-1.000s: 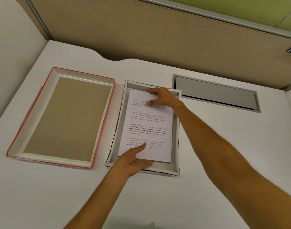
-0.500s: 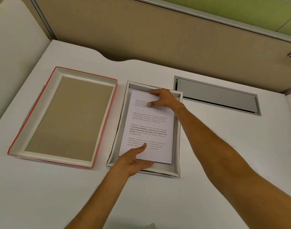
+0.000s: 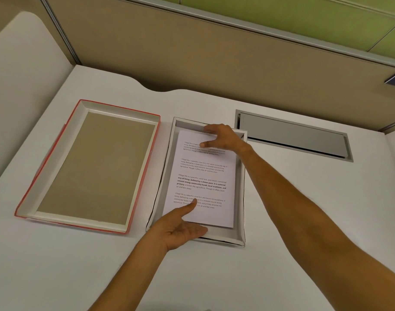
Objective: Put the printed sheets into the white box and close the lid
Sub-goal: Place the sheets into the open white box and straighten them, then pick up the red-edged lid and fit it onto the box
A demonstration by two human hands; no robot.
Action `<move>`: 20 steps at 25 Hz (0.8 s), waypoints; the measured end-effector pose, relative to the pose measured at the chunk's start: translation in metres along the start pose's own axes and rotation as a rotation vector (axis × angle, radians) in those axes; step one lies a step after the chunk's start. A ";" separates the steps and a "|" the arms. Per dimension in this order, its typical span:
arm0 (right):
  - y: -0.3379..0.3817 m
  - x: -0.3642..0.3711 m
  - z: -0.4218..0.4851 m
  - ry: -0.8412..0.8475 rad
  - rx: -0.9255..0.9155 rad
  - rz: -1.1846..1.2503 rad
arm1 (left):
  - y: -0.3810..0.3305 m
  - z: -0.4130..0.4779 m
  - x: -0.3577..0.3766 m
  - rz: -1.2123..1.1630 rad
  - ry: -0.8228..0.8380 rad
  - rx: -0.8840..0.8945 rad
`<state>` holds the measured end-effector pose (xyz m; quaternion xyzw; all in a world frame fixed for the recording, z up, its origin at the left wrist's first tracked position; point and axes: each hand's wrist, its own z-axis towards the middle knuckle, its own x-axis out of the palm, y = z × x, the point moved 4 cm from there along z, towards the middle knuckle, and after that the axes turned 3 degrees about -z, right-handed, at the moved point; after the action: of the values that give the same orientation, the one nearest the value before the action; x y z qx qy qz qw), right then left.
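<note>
We see the sheets lying flat inside the white box, printed side up, with four blocks of text, the third partly in bold. The stack sits toward the box's left and far walls, with bare floor showing along its right and near edges. The box stands open on the desk.

Our left hand reaches over the near wall of the box: its thumb lies on top of the sheets' near left corner and its fingers stretch flat along their near edge, so it is spread wide. Whether any fingers go under the paper, we cannot tell. Our right hand is at the far end, thumb pressed on the top paragraph, fingers loosely curled over the sheets' far edge by the far wall. Both hands touch the paper, neither closes around it.

Just left of the box, apart from it, the lid lies upside down, red outside, white inside its walls, brown cardboard on its floor.

The desk is plain white with a wavy far edge. To the right of the box a grey cable hatch is set into it. Behind runs a tan partition with a green band above.
</note>
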<state>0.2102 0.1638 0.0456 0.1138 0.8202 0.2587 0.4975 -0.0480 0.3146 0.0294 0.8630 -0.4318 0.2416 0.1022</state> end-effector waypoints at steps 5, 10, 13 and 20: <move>0.036 0.011 -0.018 -0.171 0.062 0.295 | -0.091 -0.035 -0.019 0.186 -0.066 0.640; 0.093 0.069 -0.052 -0.352 0.187 0.694 | -0.195 -0.077 -0.053 0.491 -0.511 1.207; 0.125 0.114 -0.062 -0.291 0.227 0.718 | -0.234 -0.085 -0.081 0.640 -0.703 1.319; 0.157 0.176 -0.060 -0.179 0.229 0.576 | -0.277 -0.101 -0.158 1.163 -1.169 1.251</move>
<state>0.0622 0.3549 0.0189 0.4187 0.7311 0.2838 0.4578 0.0585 0.6308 0.0456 0.4023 -0.5615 -0.0221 -0.7228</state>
